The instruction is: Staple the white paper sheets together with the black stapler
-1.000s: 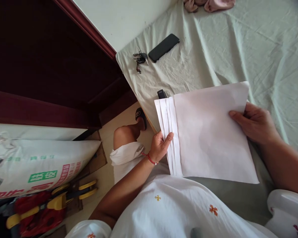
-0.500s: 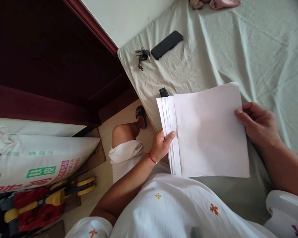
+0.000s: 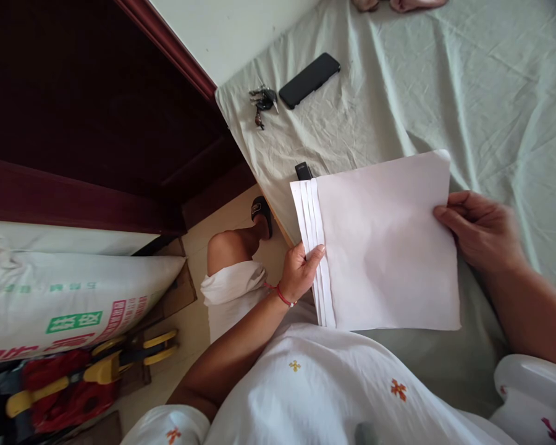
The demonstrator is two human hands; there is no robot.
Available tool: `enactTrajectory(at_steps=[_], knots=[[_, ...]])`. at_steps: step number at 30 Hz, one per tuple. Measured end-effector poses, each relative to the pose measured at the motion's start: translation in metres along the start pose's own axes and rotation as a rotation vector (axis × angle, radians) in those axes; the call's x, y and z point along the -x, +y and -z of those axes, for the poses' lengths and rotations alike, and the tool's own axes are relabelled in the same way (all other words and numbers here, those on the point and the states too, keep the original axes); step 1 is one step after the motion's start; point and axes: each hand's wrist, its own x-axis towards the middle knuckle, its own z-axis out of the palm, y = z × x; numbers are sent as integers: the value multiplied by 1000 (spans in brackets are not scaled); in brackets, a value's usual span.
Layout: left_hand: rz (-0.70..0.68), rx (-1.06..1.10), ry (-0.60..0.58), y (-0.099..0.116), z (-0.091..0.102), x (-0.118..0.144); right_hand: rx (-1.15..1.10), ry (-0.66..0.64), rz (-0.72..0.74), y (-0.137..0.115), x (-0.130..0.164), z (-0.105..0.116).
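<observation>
We see pink crumpled cloth (image 3: pixel 417 5) cut off above | small black rectangular device (image 3: pixel 302 170) partly behind white paper sheets (image 3: pixel 387 247) | white printed sack (image 3: pixel 78 300) cut off left

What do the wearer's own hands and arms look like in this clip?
Both the left hand and right hand are ungloved. A thin red bracelet with a pale bead circles the left wrist. The left sleeve is white with an orange motif; the white right sleeve has a dark purplish motif.

Left fingers (image 3: pixel 298 253) and right fingers (image 3: pixel 471 200) pinch, thumbs (image 3: pixel 315 255) uppermost, forearms (image 3: pixel 238 343) converging.
</observation>
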Motion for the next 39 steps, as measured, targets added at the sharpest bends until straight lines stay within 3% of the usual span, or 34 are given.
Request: enactTrajectory(at_steps=[18,39], knots=[[22,15,-65,7,-1,1,-13,-15,-23,-3,2,-1],[-17,-32,-13,8,-5,2,153,-55,12,-16,6,-6]])
